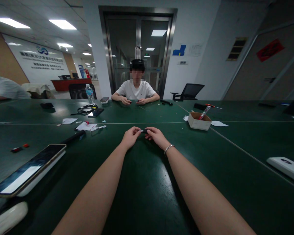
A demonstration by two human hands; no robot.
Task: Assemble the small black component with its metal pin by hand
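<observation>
Both hands meet over the green table [142, 176], straight ahead of me. Between them is a small black piece with a silvery end [144, 131], too small for me to tell its kind. My left hand [130, 137] pinches the silvery end between thumb and fingers. On the other side, my right hand [157, 136] is closed on the black end and wears a silver bracelet [169, 149] at the wrist. The fingertips partly cover the piece.
At left lie a phone [30, 171] on a white block, paper scraps [87, 126] and a cable coil [87, 109]. A small box [199, 122] with a screwdriver [205, 111] stands to the right. Opposite sits a person [137, 88] with both hands on the table.
</observation>
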